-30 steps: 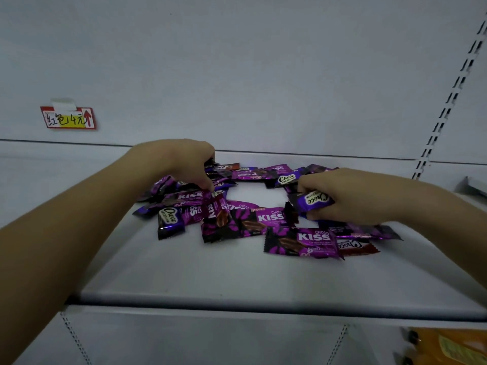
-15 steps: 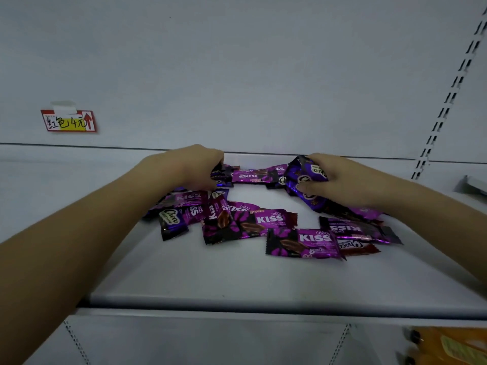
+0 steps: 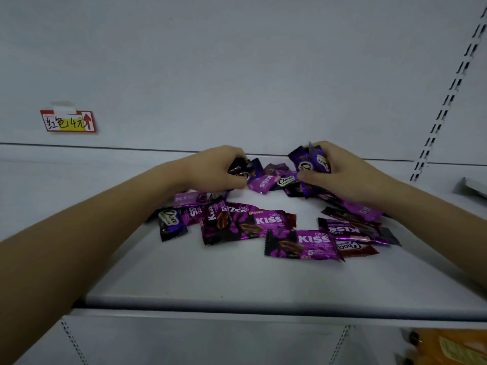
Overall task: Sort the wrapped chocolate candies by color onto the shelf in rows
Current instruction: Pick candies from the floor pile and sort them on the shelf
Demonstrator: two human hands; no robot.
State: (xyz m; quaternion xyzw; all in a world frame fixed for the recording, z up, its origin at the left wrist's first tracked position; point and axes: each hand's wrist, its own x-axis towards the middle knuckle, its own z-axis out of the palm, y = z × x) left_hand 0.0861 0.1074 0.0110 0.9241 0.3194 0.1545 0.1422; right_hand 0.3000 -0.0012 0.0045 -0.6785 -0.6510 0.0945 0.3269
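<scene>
Candies (image 3: 274, 225) lie scattered on the shelf (image 3: 237, 283), toward its back. A label (image 3: 68, 120) hangs on the wall behind, far left.

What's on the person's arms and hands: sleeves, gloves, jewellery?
Nothing worn that shows. The left hand and right hand are bare: no gloves, rings or watch. The left forearm and right forearm are bare too, with no sleeve edge in frame.

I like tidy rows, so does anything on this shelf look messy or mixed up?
Yes. The candies lie in a jumbled heap on the shelf, overlapping and pointing every way, not in rows. A red-brown Choco wrapper sits mixed among purple KISS wrappers at the front right. The left hand and right hand each grip some.
</scene>
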